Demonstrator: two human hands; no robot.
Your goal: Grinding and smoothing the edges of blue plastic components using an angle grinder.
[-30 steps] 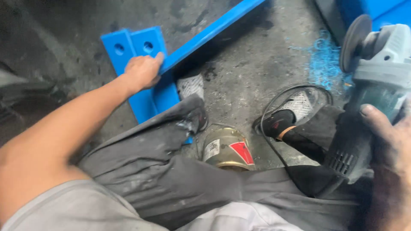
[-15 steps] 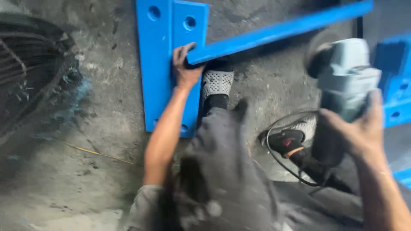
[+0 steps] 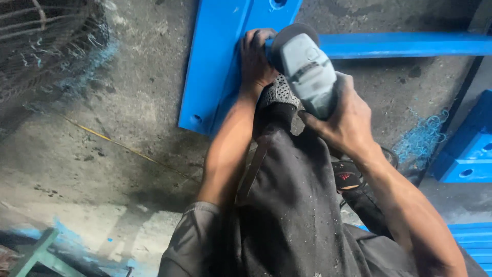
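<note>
The left hand lies palm-down, fingers curled, pressing on the blue steel plate on the floor. The right hand is wrapped tight round the grey angle grinder, just beside the left hand, over the plate.

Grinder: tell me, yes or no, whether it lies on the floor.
No, the right hand holds the grinder up over the blue plate.

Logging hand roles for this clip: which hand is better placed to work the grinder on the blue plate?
Right hand: it grips the angle grinder; left hand braces the blue steel plate.
</note>
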